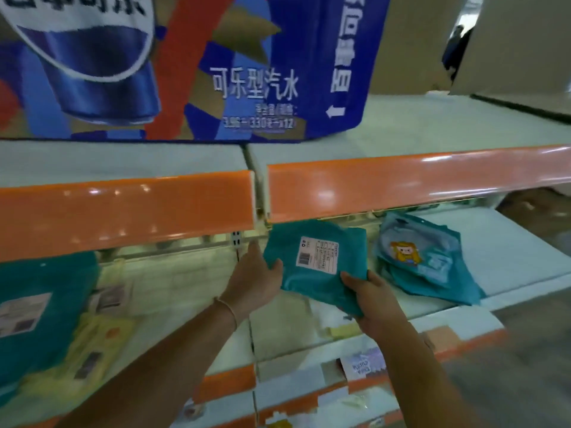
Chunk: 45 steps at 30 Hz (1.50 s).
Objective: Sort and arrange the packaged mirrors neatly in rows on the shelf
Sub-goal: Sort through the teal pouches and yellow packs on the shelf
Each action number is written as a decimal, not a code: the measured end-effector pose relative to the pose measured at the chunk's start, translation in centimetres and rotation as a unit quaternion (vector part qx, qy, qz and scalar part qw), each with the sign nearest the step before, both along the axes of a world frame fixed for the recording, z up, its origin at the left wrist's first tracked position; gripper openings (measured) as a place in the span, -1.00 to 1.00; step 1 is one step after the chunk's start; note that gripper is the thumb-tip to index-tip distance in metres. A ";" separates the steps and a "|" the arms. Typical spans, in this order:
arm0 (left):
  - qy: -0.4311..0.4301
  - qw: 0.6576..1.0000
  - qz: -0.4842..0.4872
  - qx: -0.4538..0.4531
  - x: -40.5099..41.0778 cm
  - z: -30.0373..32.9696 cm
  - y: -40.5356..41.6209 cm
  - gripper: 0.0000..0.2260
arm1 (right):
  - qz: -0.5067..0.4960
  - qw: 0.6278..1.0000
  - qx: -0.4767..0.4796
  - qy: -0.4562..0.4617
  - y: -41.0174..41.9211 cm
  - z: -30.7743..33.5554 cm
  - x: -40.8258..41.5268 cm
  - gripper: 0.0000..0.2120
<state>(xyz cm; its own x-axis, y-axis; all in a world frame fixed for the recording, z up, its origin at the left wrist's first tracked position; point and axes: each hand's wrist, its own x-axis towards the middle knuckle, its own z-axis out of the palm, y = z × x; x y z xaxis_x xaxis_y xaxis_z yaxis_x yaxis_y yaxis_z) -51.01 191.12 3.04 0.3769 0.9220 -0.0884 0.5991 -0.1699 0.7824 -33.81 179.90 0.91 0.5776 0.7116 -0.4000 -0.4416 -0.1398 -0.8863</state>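
Observation:
A teal packaged mirror [312, 264] with a white barcode label facing up is held over the white shelf [509, 242], under the orange rail. My left hand [256, 279] grips its left edge, thumb on top. My right hand [370, 301] grips its lower right corner, thumb on top. To the right, a small pile of teal mirror packs [429, 261] lies on the shelf, the top one showing a cartoon figure. At the far left lies another large teal pack [40, 310] with a label, over yellow packs [92, 350].
An orange rail [401, 180] fronts the upper shelf, which carries a big blue cola carton [185, 66] and brown cartons [509, 41]. Lower shelf edges with orange strips and price tags [361, 366] run below my arms. Bare white shelf shows right of the pile.

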 end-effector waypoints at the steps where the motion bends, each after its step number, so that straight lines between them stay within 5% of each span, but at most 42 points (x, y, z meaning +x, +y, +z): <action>1: 0.012 0.999 -0.021 0.027 1.4 0.1 -0.4 -0.50 | -0.021 1.000 0.004 0.004 -0.4 0.1 1.4 -0.77; 11: 0.060 0.978 -0.171 0.107 12.3 0.4 -2.5 -0.61 | -0.209 0.978 0.007 0.025 -2.4 -0.3 12.6 -0.76; 19: 0.093 0.965 -0.225 0.097 15.4 -0.1 -3.3 -0.51 | -0.228 0.972 -0.051 0.002 -3.1 -0.5 16.8 -0.68; 26: 0.106 0.960 -0.239 0.100 15.7 -0.6 -3.9 -0.53 | -0.204 0.927 -0.210 -0.236 -3.6 -1.3 16.5 -0.54; 31: 0.116 0.960 -0.235 0.103 15.2 -1.5 -3.9 -0.54 | -0.157 0.844 -0.349 -0.376 -4.4 -1.9 16.4 -0.48; 37: 0.107 0.965 -0.215 0.103 13.2 -2.1 -3.5 -0.53 | -0.127 0.802 -0.340 -0.475 -3.7 -0.9 14.3 -0.42; 45: 0.114 0.972 -0.156 0.137 5.4 -0.6 -1.0 -0.52 | 0.002 0.793 -0.236 -0.561 1.8 0.7 5.5 -0.57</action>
